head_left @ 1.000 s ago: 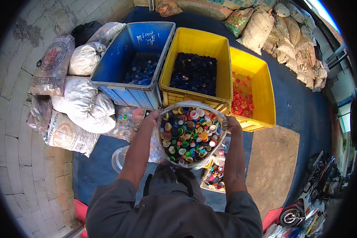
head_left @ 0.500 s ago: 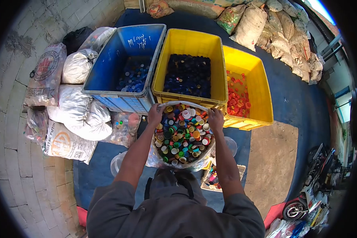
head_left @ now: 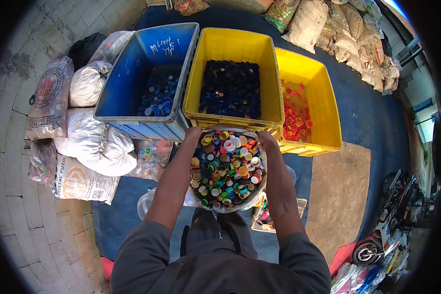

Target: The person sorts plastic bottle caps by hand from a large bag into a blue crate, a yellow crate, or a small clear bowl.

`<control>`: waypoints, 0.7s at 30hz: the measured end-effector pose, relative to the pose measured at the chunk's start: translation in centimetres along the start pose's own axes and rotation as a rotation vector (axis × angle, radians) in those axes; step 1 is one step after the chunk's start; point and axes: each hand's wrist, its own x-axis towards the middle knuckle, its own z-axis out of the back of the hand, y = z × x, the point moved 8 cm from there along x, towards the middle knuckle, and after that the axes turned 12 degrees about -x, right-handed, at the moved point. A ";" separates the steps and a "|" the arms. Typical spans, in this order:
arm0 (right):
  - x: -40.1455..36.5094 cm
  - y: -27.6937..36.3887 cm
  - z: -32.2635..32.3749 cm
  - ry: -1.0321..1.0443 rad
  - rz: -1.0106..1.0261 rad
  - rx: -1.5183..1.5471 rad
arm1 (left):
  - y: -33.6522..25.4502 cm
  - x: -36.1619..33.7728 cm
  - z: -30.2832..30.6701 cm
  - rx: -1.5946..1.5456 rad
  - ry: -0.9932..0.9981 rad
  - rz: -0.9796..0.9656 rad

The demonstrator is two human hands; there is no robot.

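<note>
A sack (head_left: 254, 205) full of mixed-colour plastic bottle caps (head_left: 225, 169) is held upright in front of my body, its mouth wide open. My left hand (head_left: 193, 134) grips the far left part of its rim. On the far right part, my right hand (head_left: 265, 138) is closed around the rim. Fingers of both hands are partly hidden. Just beyond the sack stands a yellow crate (head_left: 234, 43) holding dark blue caps (head_left: 230, 90). To its left is a blue crate (head_left: 125, 73) with blue and pale caps, and to its right another yellow crate (head_left: 323, 112) with red and orange caps.
White sacks (head_left: 90, 132) and cap-filled bags are piled on the left beside a block wall (head_left: 7, 147). A small basket (head_left: 256, 226) sits near my right leg, with a clear tub (head_left: 144, 203) at my left. More sacks (head_left: 306, 27) line the back right; a motorcycle (head_left: 370, 251) stands right.
Both hands grip the sack rim in both frames. The sack's mouth looks rounder and its far rim has shifted slightly. The crates sit a little higher and larger in view.
</note>
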 end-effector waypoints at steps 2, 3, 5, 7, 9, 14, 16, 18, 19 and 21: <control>4.8 -2.2 0.2 0.019 0.332 -0.281 | 0.6 1.7 -0.5 0.008 0.035 0.002; 6.4 -3.0 -0.1 -0.021 0.437 -0.301 | 0.0 1.2 -0.1 0.007 0.058 -0.008; 6.9 -2.8 0.1 -0.174 0.467 -0.384 | -1.2 -0.8 1.1 0.069 0.042 -0.083; 1.5 -0.1 1.7 -0.408 0.193 -0.442 | -3.2 -3.7 2.4 0.189 -0.030 -0.220; -4.6 1.9 3.1 -0.550 0.099 -0.411 | -4.9 -6.8 3.4 0.113 -0.008 -0.502; -17.5 -4.1 5.3 -0.843 0.319 -0.116 | 5.3 -14.7 10.9 0.001 -0.348 -0.852; -20.6 -10.4 3.1 -0.817 0.111 -0.007 | 12.8 -15.9 12.4 -0.059 -0.359 -0.628; -22.5 -14.9 -1.2 -0.592 -0.080 0.206 | 19.5 -15.8 11.8 -0.263 -0.219 -0.385; -24.7 -14.2 -3.4 -0.466 -0.194 0.345 | 21.4 -15.7 10.7 -0.369 -0.075 -0.237; -23.2 -17.7 -5.5 -0.628 -0.060 0.277 | 21.3 -16.2 10.6 -0.393 -0.134 -0.220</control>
